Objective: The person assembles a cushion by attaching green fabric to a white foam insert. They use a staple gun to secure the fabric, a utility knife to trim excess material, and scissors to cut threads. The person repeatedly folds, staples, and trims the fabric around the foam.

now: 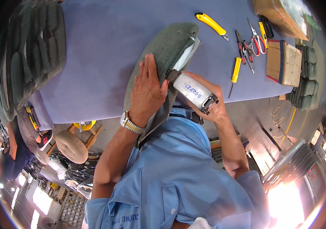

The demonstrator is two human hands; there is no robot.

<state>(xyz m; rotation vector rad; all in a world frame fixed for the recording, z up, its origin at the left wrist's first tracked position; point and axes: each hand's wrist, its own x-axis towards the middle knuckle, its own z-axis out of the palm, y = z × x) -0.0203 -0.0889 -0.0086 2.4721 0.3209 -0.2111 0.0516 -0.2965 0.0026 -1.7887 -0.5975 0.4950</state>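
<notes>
A long padded piece covered in dark green fabric lies tilted across the near edge of the table, its lower end hanging over toward my body. A white inner strip shows along its open right side. My left hand rests flat on the fabric, fingers stretched out and thumb toward the opening. In my right hand is a silver staple gun, its dark nose against the fabric edge close to my left thumb. Much of my right hand's grip is hidden behind the tool.
On the blue-grey table lie a yellow utility knife, red-handled pliers, scissors and a yellow screwdriver. Cardboard boxes stand at the right. Green padded pieces are stacked at the left, with a person beyond.
</notes>
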